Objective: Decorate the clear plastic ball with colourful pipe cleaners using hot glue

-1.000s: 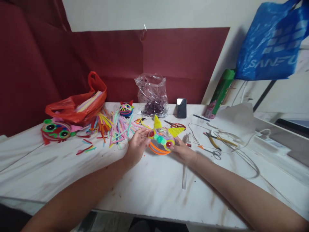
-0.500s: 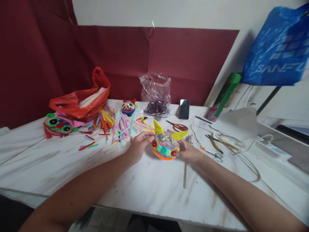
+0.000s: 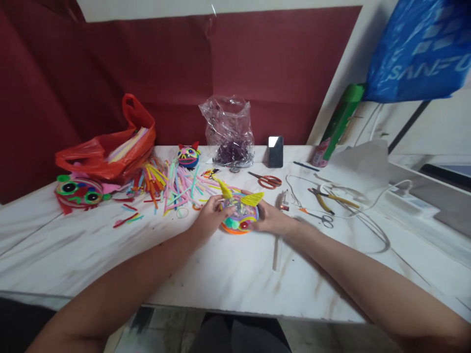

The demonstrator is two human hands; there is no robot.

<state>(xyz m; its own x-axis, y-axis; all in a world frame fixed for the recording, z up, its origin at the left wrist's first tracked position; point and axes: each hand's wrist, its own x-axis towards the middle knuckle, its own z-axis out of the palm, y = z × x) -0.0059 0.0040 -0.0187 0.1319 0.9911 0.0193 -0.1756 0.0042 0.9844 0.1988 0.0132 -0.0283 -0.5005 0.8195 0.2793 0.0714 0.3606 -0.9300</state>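
Two bare hands hold a round craft ball point(image 3: 241, 212) over the middle of a white, marble-patterned desk point(image 3: 228, 282), nearer its front edge than the things along the back. The left hand point(image 3: 209, 216) is half curled against one side, its thumb over the ball's front and covering part of the decorated face; the right hand point(image 3: 271, 219) cups the other side, some fingertips hidden behind it. Yellow pointed ears, one red eye and an orange lower rim show. The ball may be resting on the desk or held just above it; the view is too soft to be sure.

Toward the back left corner, a red plastic bag point(image 3: 110, 156) hides part of a second decorated ball point(image 3: 79, 192). Loose pipe cleaners point(image 3: 178, 189) spread beside it. A clear bag point(image 3: 231, 130) and a phone point(image 3: 275, 152) stand by the back edge. To the right lie orange-handled scissors point(image 3: 270, 182) and yellow-handled pliers point(image 3: 326, 204). The picture's edge cuts off a blue bag point(image 3: 419, 54).
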